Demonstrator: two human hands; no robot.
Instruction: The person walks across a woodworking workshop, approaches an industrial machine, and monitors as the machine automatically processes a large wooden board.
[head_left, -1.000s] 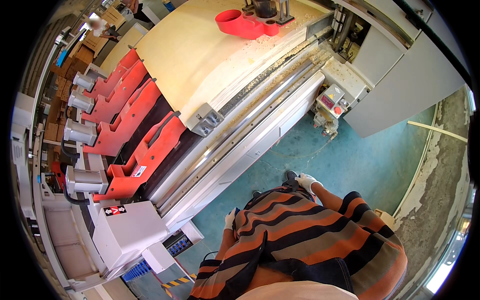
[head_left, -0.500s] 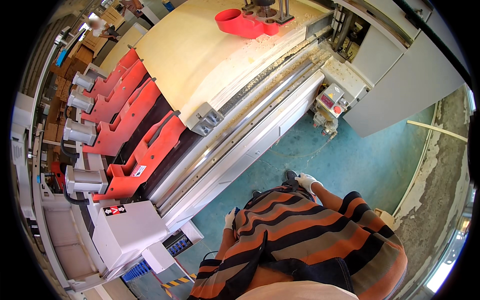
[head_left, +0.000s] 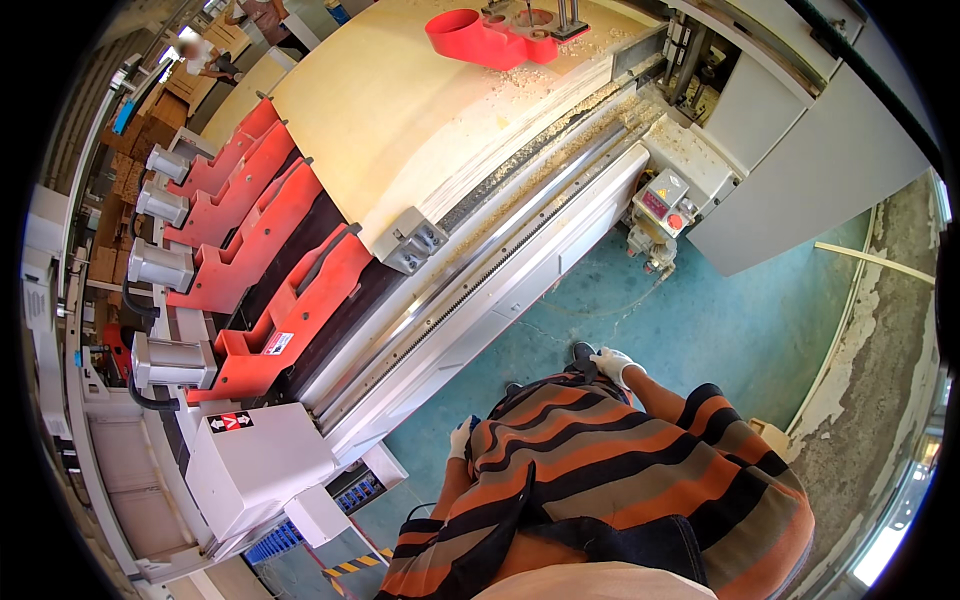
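Both gloved hands hang low over the teal floor [head_left: 700, 320] — the right hand [head_left: 615, 365] at about 5 o'clock, fingers loosely open and holding nothing; the left hand [head_left: 462, 438] at 6 o'clock, half hidden by the striped shirt [head_left: 620, 480], its grip impossible to tell. The machine's rail [head_left: 480, 270] is nearest, well apart.

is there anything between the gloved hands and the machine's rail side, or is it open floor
Nothing visible stands between. The left hand and right hand, both in white gloves, hang at the person's sides over bare teal floor; only that floor lies between them and the machine's long white rail side.
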